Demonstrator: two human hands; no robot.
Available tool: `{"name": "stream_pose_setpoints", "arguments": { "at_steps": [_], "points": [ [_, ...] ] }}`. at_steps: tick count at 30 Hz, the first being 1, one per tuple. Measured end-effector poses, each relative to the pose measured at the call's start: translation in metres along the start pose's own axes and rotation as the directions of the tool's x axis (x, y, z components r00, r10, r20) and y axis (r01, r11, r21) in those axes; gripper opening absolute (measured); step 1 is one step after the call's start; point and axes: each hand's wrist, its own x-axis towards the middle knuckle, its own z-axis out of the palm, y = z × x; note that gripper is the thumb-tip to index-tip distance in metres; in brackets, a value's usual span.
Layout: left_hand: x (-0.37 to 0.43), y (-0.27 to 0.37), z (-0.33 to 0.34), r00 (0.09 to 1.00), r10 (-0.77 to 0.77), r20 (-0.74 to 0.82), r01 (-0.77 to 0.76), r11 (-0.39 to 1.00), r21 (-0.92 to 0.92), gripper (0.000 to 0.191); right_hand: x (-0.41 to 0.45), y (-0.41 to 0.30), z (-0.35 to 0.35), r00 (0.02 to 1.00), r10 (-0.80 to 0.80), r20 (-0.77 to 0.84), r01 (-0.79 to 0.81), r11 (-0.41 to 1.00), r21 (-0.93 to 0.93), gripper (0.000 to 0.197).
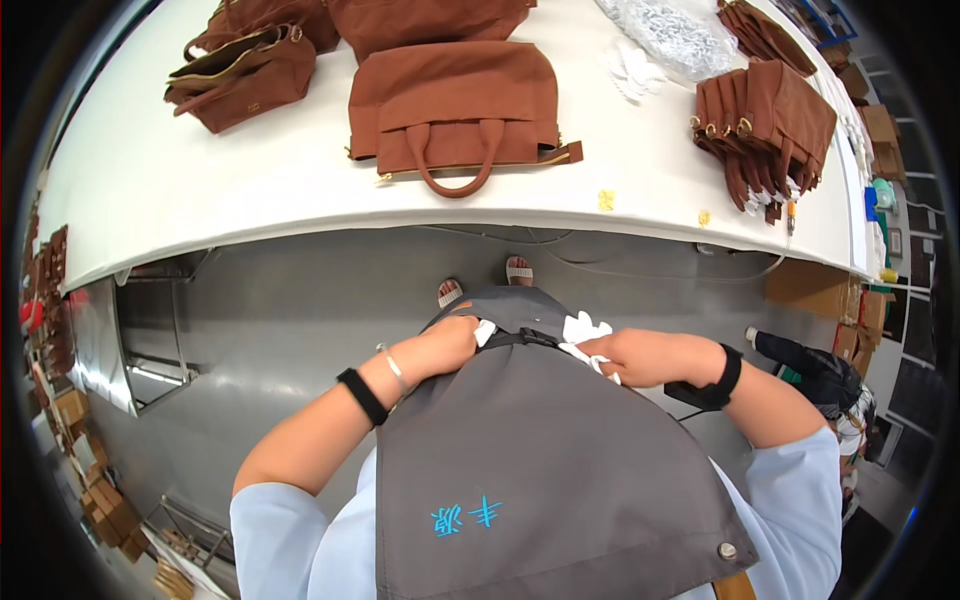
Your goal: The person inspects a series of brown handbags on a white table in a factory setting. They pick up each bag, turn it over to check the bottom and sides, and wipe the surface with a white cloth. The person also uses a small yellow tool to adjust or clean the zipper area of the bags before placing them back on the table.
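At waist height my left hand point(454, 341) is against the grey apron point(525, 435), its fingers mostly hidden by the hand and the cloth. A small piece of white fabric point(485, 332) shows beside that hand. On the other side of the black waist buckle point(538, 339), my right hand point(630, 358) has its fingers closed on white fabric that looks like a glove point(586, 328). Part of this fabric hangs below the fingers. A brown handbag point(457, 97) lies flat on the white-covered table point(285, 191) before me, handle towards me.
A smaller brown bag point(259, 86) stands at the left with its zip open. Several small brown bags point(765, 120) are grouped at the right, near a clear plastic bag of parts point(671, 34) and white gloves point(634, 71). A cable point(675, 277) hangs below the table edge.
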Motion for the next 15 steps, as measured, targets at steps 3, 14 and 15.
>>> {"name": "stream_pose_setpoints", "arguments": {
  "at_steps": [3, 14, 15],
  "points": [
    [0.051, -0.043, 0.038, 0.999, 0.012, -0.03, -0.015, 0.996, -0.088, 0.03, 0.018, 0.023, 0.01, 1.0, -0.025, -0.015, 0.027, 0.994, 0.104, 0.049],
    [0.017, -0.023, 0.035, 0.989, 0.075, -0.131, -0.08, 0.996, -0.036, 0.031, 0.009, 0.001, 0.017, 0.972, 0.203, 0.122, -0.193, 0.978, -0.084, 0.035],
    [-0.002, 0.002, 0.019, 0.976, -0.199, -0.089, 0.184, 0.97, -0.158, 0.028, 0.009, 0.006, 0.022, 0.991, 0.129, 0.035, -0.129, 0.992, -0.004, 0.035]
  ]
}}
